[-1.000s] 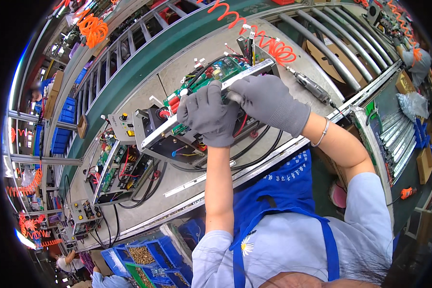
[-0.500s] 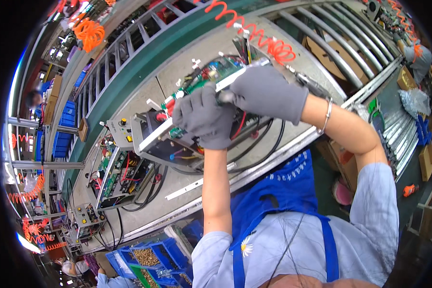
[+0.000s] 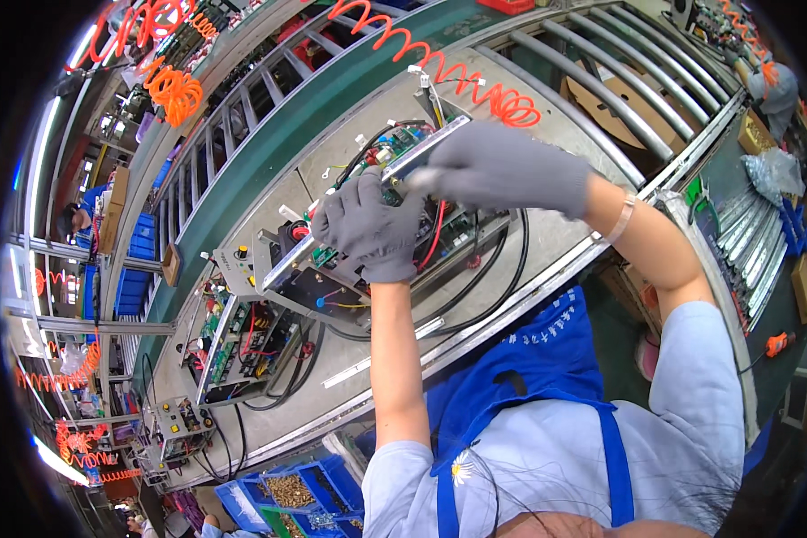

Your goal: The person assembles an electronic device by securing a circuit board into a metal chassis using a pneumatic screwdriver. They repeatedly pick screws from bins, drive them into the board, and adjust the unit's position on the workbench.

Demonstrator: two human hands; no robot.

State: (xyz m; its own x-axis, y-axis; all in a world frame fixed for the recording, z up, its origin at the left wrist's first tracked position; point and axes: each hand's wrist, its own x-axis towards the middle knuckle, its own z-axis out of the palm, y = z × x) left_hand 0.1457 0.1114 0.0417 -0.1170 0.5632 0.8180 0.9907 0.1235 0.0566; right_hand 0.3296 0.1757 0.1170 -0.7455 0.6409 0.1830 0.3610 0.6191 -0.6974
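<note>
Both of my hands wear grey gloves and work at an opened electronic unit (image 3: 332, 285), a metal chassis with circuit boards and wires inside. A silver metal bar (image 3: 293, 257) runs along its top edge. My left hand (image 3: 368, 224) lies over this bar with its fingers bent round it, covering part of the boards. My right hand (image 3: 502, 170) reaches in from the right, its fingers closed together near the bar beside the left fingertips. Whatever those right fingers hold, if anything, is hidden. A red wire (image 3: 435, 235) hangs below the hands.
More opened units (image 3: 247, 345) stand to the left on the grey bench (image 3: 282, 426), with black cables around them. Beyond runs a green conveyor belt (image 3: 242, 166). Metal rollers (image 3: 601, 81) lie at upper right. An orange coiled hose (image 3: 430, 58) hangs above. Blue bins (image 3: 309, 493) hold small parts.
The view has shifted slightly. My right hand has turned flatter, its wrist moving right. My left hand stays on the bar, its fingers a little more drawn together.
</note>
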